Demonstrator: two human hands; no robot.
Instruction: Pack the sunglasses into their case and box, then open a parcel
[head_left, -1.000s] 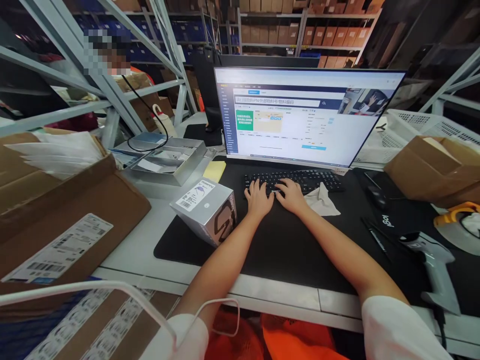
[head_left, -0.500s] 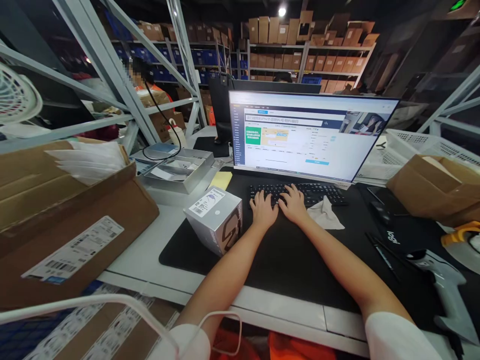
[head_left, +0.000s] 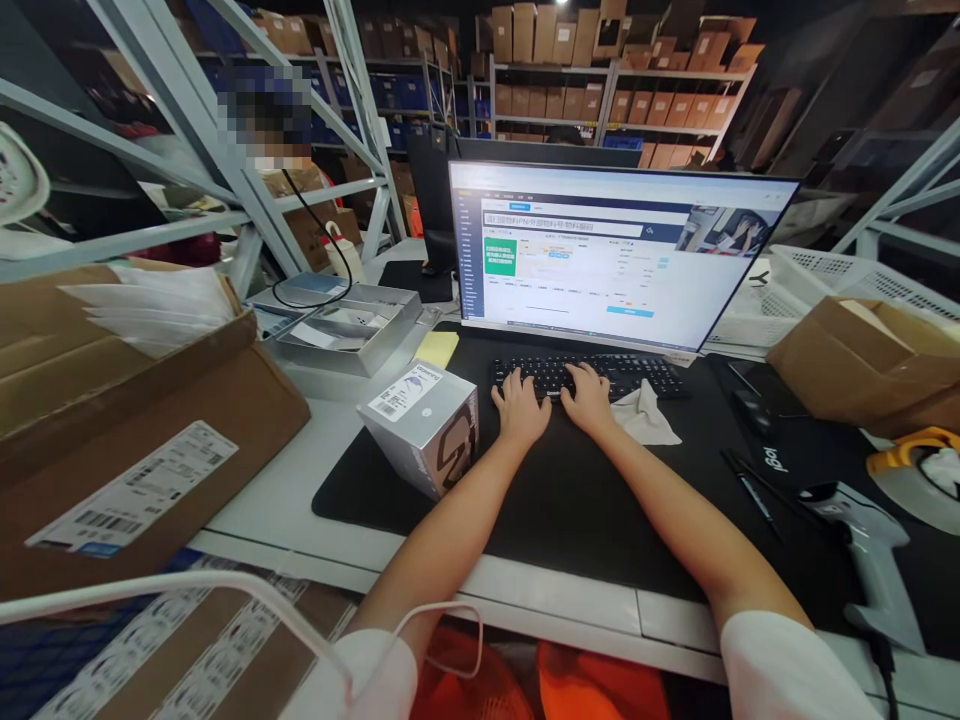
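Both of my hands rest on a black keyboard [head_left: 637,374] in front of a lit monitor [head_left: 570,270]. My left hand [head_left: 520,408] lies over the keyboard's left part, fingers spread on the keys and holding nothing. Close beside it, my right hand [head_left: 589,400] covers the middle keys with its fingers apart. A silver-grey box [head_left: 421,420] with a white label stands on the black desk mat [head_left: 585,510], left of my left forearm. Just right of my right hand lies a crumpled light cloth [head_left: 646,414].
At left stands a large brown carton [head_left: 150,440] with white envelopes; behind it is an open grey box [head_left: 360,325]. On the right are a mouse [head_left: 753,412], a barcode scanner [head_left: 862,560], a tape roll [head_left: 919,480] and a paper bag [head_left: 870,360]. Another person [head_left: 266,125] is beyond the frame.
The whole view has shifted slightly, so the desk sits a little higher and further left. My hands stay on the keyboard with small finger movements. The person behind has moved more into view.
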